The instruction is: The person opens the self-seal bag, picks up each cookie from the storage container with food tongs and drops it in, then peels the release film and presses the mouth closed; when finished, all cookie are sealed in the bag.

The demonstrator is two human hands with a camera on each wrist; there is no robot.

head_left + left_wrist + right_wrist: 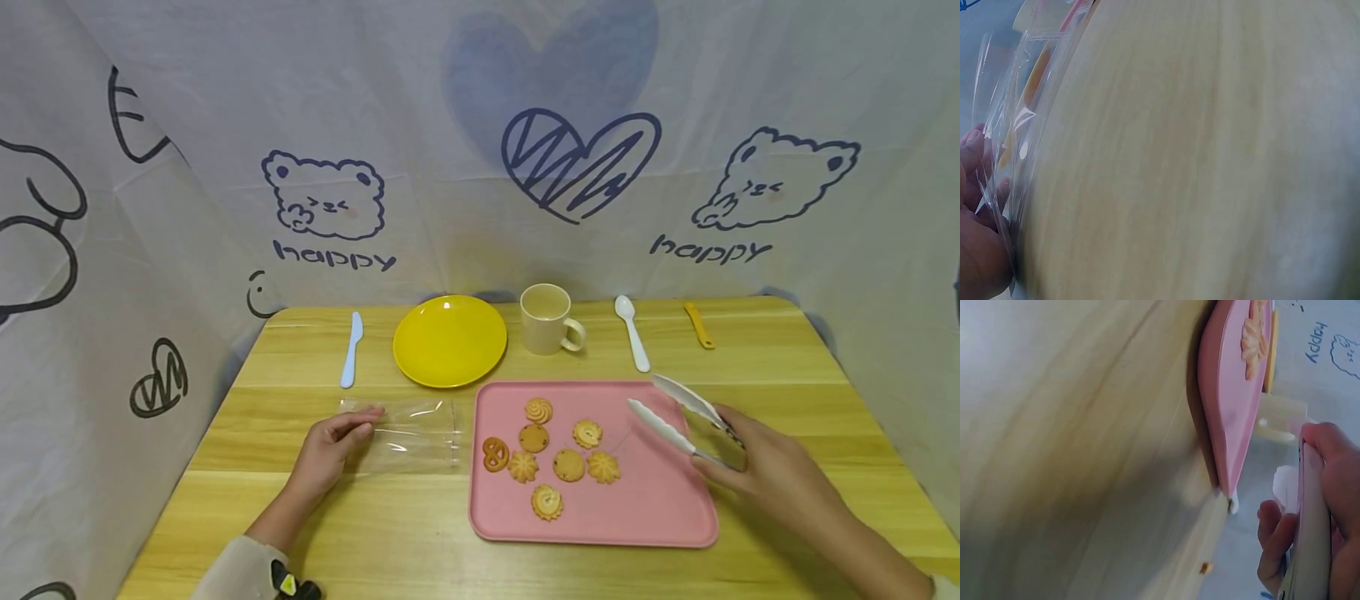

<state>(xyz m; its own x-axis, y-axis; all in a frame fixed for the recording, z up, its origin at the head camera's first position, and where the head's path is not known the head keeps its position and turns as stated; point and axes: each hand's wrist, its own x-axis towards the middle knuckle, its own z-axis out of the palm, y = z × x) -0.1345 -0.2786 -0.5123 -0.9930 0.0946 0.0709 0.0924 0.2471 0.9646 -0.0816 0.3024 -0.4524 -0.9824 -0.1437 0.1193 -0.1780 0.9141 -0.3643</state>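
A clear plastic bag point(416, 433) lies left of the pink tray point(600, 533); my left hand point(327, 454) pinches its left end between thumb and fingers. The left wrist view shows the clear bag point(1013, 137) beside the left hand point(979, 231). My right hand point(780, 471) grips metal tongs with white tips point(663, 425), their arms spread above the tray's right part. In the right wrist view the fingers and thumb of the right hand point(1341, 487) lie round the tongs point(1313, 519). Several cookies point(568, 465) and a pretzel point(496, 454) lie on the tray, left of the tongs.
Along the back stand or lie a light blue knife point(351, 350), a yellow plate point(450, 342), a cream mug point(543, 321), a white spoon point(633, 333) and a small yellow-orange utensil point(699, 325). A printed white cloth point(450, 208) hangs behind the wooden table point(390, 533).
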